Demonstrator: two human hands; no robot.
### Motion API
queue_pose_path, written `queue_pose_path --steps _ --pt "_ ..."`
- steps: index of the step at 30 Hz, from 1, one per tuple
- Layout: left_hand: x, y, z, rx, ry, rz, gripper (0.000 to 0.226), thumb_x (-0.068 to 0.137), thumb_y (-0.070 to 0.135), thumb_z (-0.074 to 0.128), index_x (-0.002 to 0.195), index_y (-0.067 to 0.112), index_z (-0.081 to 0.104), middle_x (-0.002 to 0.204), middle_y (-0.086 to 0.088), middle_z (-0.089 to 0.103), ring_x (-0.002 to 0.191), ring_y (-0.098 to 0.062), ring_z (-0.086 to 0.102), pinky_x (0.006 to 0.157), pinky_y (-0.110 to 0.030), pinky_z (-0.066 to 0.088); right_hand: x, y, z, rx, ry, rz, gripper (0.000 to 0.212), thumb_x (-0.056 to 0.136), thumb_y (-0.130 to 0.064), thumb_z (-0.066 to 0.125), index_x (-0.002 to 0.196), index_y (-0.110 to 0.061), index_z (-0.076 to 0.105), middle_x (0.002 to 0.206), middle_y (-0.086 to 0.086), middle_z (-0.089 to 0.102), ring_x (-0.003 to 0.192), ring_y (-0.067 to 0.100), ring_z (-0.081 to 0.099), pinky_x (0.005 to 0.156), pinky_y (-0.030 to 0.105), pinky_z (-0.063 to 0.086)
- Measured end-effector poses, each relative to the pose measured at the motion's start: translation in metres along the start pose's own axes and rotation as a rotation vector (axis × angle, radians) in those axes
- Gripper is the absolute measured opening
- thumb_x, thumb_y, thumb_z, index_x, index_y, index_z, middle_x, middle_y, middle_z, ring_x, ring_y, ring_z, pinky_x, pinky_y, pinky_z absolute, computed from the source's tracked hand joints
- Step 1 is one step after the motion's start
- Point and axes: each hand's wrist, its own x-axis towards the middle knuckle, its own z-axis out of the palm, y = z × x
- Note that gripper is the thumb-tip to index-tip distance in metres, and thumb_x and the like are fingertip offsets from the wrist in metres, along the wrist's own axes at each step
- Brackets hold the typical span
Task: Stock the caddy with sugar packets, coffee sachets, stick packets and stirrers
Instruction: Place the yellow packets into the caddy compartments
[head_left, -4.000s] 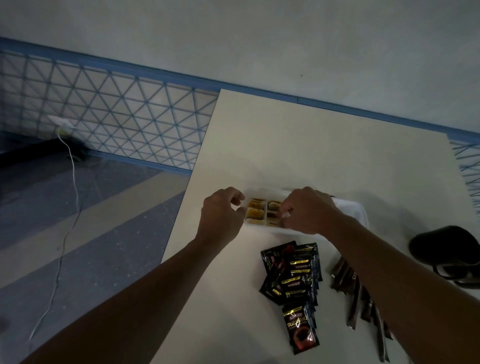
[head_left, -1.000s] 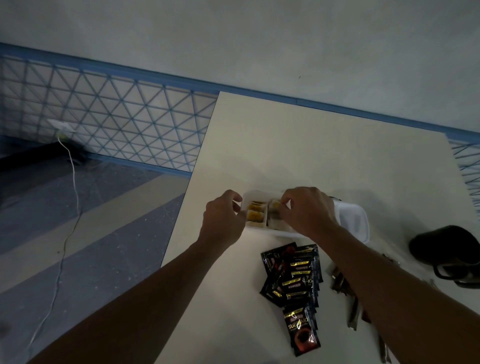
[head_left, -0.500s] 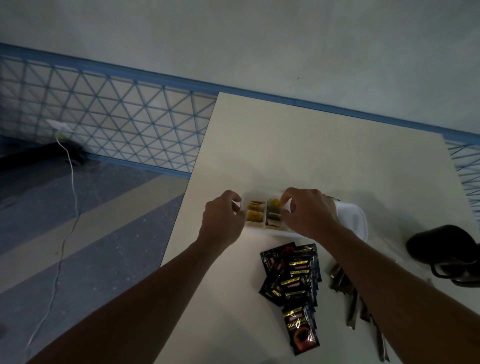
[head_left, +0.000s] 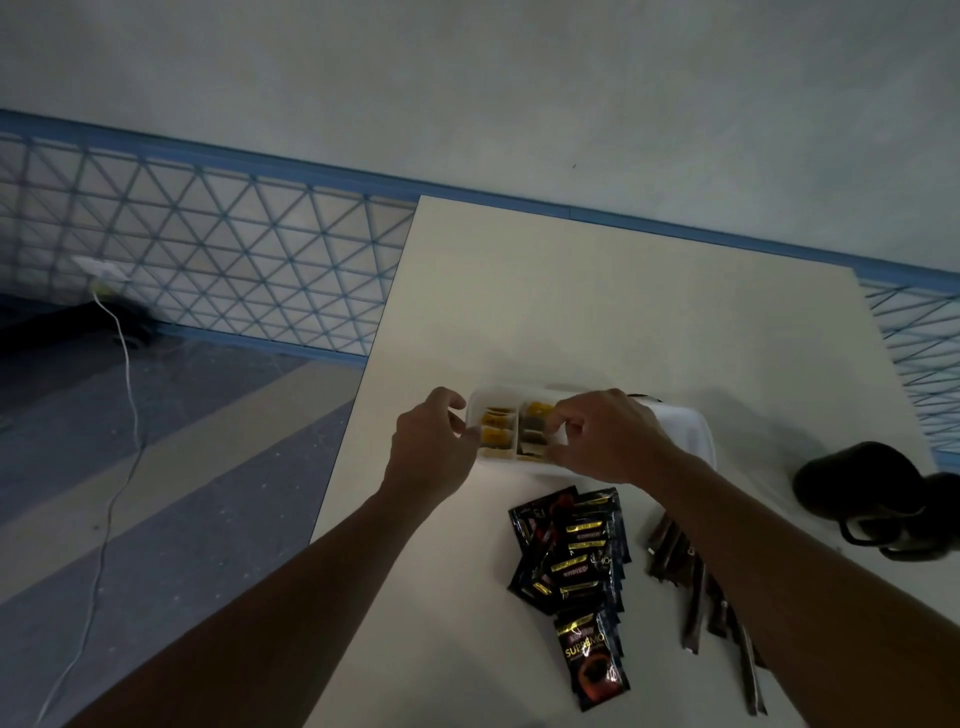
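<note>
— Left hand (head_left: 431, 447)?
— Extends from 7 o'clock, grips the caddy (head_left: 498, 400) at its 9 o'clock end, fingers curled.
— Right hand (head_left: 602, 436)?
— Extends from 5 o'clock, arches over the caddy's middle, fingertips pinched on a packet (head_left: 532, 431) in the second compartment.
— Caddy's lie?
— Sits flat on the table (head_left: 623, 312), long axis 9 to 3 o'clock, at 12 o'clock of the sachets (head_left: 571, 551); sticks (head_left: 691, 587) at their 3 o'clock.

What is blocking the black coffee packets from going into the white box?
Nothing visible lies on the table between the coffee sachets and the caddy. Only the right hand is over the caddy's middle, fingers in a compartment; the left hand holds its left end.
</note>
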Motion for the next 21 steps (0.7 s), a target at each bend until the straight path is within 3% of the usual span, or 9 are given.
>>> queue_pose_path --steps 6,15,21 --pt "-0.001 0.0 0.0 -0.038 -0.006 -0.027 0.031 0.086 0.023 0.071 0.113 0.018 0.057 0.091 0.0 0.068 0.076 -0.022 0.07 0.071 -0.044 0.061 0.005 -0.001 -0.005 -0.088 -0.038 -0.054 0.029 0.078 -0.052 0.075 0.103 -0.038 0.073 0.073 -0.018 0.058 0.076 0.007 0.059 0.069 0.025 0.041" --pt "0.001 -0.001 0.003 -0.019 -0.025 -0.027 0.032 0.088 0.017 0.07 0.117 0.015 0.056 0.095 -0.003 0.068 0.074 -0.02 0.07 0.069 -0.041 0.062 0.015 -0.005 0.003 -0.237 0.01 -0.092 0.025 0.085 -0.045 0.063 0.105 -0.035 0.074 0.093 -0.01 0.07 0.087 0.018 0.064 0.073 0.029 0.048" --pt "0.002 -0.003 0.005 -0.016 -0.021 -0.025 0.033 0.087 0.015 0.07 0.117 0.013 0.056 0.095 -0.005 0.068 0.074 -0.021 0.07 0.07 -0.042 0.062 0.016 -0.003 0.006 -0.204 0.058 -0.078 0.031 0.089 -0.041 0.064 0.119 -0.033 0.068 0.106 -0.006 0.069 0.096 0.019 0.064 0.075 0.03 0.044"
